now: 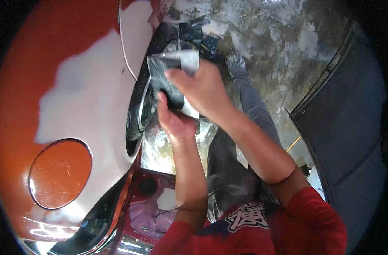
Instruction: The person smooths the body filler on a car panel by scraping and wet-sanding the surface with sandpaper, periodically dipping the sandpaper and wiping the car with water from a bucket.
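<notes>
Beside the car's wheel, both my hands are on a dark grey sheet of sandpaper [158, 70] with a pale back, bent over on itself. My right hand [206, 87] grips it from the right, thumb across the dark face; this hand is slightly blurred. My left hand [179, 125] supports it from below, thumb raised along the left edge and the other fingers mostly hidden. A dark rounded shape [173, 101] shows between the hands; I cannot tell whether it is a block or the paper's fold.
At left is an orange car body panel [15, 106] with a large pale grey patch [89, 89] and a round fuel flap [61, 173]. The wheel [145, 108] lies close behind my hands. A dark panel [345, 127] stands at right. The floor [270, 55] looks wet and stained.
</notes>
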A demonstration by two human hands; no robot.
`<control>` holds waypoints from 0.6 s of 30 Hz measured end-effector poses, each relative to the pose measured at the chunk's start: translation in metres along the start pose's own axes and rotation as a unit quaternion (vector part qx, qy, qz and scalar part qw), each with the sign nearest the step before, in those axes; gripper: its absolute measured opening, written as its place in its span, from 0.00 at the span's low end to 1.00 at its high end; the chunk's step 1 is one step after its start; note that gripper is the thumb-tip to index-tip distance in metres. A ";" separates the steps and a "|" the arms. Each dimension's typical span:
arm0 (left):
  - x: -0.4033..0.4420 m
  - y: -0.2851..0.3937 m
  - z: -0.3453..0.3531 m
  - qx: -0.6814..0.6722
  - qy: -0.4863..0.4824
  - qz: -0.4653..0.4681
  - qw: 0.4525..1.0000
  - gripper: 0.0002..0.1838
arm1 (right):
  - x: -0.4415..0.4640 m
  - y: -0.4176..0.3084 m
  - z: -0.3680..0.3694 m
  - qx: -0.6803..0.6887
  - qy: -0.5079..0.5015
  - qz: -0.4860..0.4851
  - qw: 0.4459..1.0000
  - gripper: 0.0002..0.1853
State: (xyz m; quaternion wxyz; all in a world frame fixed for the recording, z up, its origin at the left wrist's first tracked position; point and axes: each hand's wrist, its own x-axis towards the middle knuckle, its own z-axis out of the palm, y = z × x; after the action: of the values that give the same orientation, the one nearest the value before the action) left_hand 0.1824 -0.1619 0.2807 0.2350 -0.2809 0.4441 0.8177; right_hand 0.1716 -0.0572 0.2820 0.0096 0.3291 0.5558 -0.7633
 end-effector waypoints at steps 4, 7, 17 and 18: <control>0.034 0.028 0.066 0.021 -0.048 0.079 0.995 0.31 | 0.052 -0.075 -0.010 -0.055 0.023 -0.089 0.994 0.16; 0.043 0.038 0.092 -0.030 -0.047 0.088 0.995 0.27 | 0.071 -0.106 -0.014 -0.098 0.000 -0.021 0.995 0.15; 0.053 0.039 0.108 -0.038 -0.034 0.103 0.993 0.26 | 0.081 -0.132 -0.018 -0.038 -0.031 0.001 0.999 0.15; 0.053 0.039 0.108 -0.029 -0.025 0.109 0.993 0.26 | 0.080 -0.133 -0.017 -0.060 -0.036 0.015 0.997 0.15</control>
State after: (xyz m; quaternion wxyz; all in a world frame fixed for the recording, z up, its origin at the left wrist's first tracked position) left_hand 0.0920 -0.0818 0.3170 0.1469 -0.2169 0.4418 0.8580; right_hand 0.0668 0.0357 0.3504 0.0601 0.3086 0.5947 -0.7399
